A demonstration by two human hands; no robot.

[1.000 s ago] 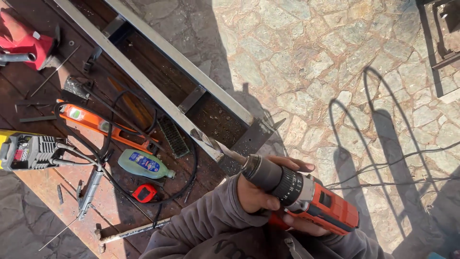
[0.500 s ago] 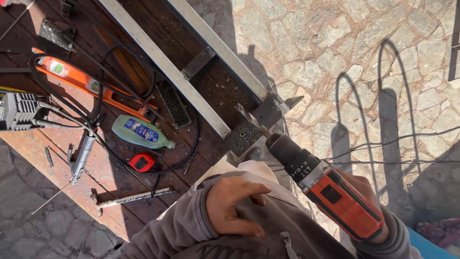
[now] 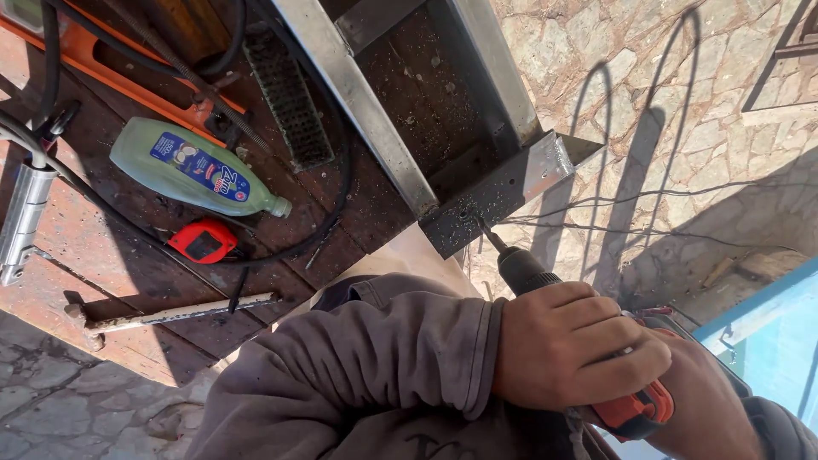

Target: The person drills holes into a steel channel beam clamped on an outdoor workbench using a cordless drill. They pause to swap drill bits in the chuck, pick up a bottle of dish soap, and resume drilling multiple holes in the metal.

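Left hand [image 3: 573, 345] wraps tight over the body of the orange and black drill [image 3: 596, 375], fingers curled down across the housing. Right hand [image 3: 711, 400] sits behind and under it on the grip; only its back and wrist show, so how its fingers lie is hidden, though it is plainly closed on the drill. Most of the drill is covered by the two hands: the black chuck sticks out ahead of the left knuckles, an orange patch shows below them, and the handle cannot be seen.

Drill bit [image 3: 487, 234] runs up and away from the left hand, tip touching the end face of the metal frame [image 3: 503, 192], beside a small hole there. The frame's rails run off the top edge. Metal shavings speckle the dark wooden bench [image 3: 153, 281] between the rails.

Well left of the left hand, past the grey sleeve [image 3: 375, 358]: a pale green bottle [image 3: 192, 175] lying flat, a red tape measure [image 3: 203, 241] just below it, a black cable [image 3: 336, 187] looping round both, a wire brush [image 3: 288, 98]. A threaded rod [image 3: 170, 313] lies nearest the sleeve.

Against half a second ago: the left hand, then low near the lap and off the drill, now clamps it; the bit, then short of the frame, now meets it; the view has closed in.
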